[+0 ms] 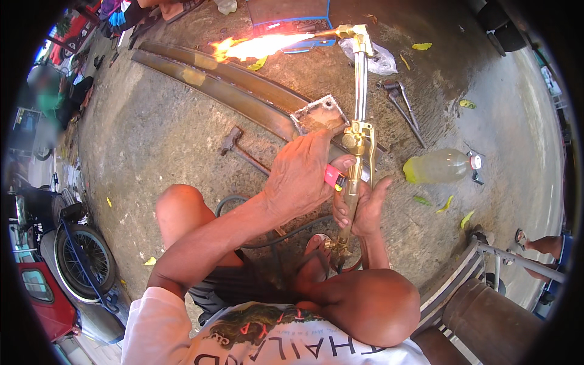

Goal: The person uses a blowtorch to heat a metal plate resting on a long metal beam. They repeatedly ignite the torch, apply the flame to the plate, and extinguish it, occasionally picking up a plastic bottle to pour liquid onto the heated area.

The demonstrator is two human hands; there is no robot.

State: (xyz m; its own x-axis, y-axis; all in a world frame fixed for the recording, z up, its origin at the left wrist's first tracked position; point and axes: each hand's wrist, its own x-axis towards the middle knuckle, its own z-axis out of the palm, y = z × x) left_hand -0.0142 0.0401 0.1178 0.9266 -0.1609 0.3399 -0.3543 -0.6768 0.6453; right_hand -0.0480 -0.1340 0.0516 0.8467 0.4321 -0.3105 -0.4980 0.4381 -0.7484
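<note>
in the head view, we hold a long brass-and-silver metal cutting torch (356, 139) lengthwise, right of centre, its nozzle near the top of the frame and turned left. a bright orange-white flame (264, 47) streams from it across the upper part of the frame. our right hand (365, 207) wraps around the handle, thumb spread upward. our left hand (301, 167), at centre, pinches a small pinkish-red plastic lighter (333, 176) just beside the torch's valves; we cannot tell whether it also works a knob.

we judge the step in hand to be lighting the torch and setting its flame, which looks long and ragged. the next move, we think, calls for trimming it at the valves and putting the lighter well apart from the heat.

around us, two long brown steel beams (231, 100) run from upper left toward centre, near a rough-edged square steel plate (319, 115) with a hole. a steel-headed hammer (231, 140) lies left of centre, a clear plastic bottle (441, 165) of yellow-green liquid at right. in the way, perhaps: a crumpled clear plastic bag (380, 61) near the torch head, and a dark rubber hose (258, 245) looping below our hands.
</note>
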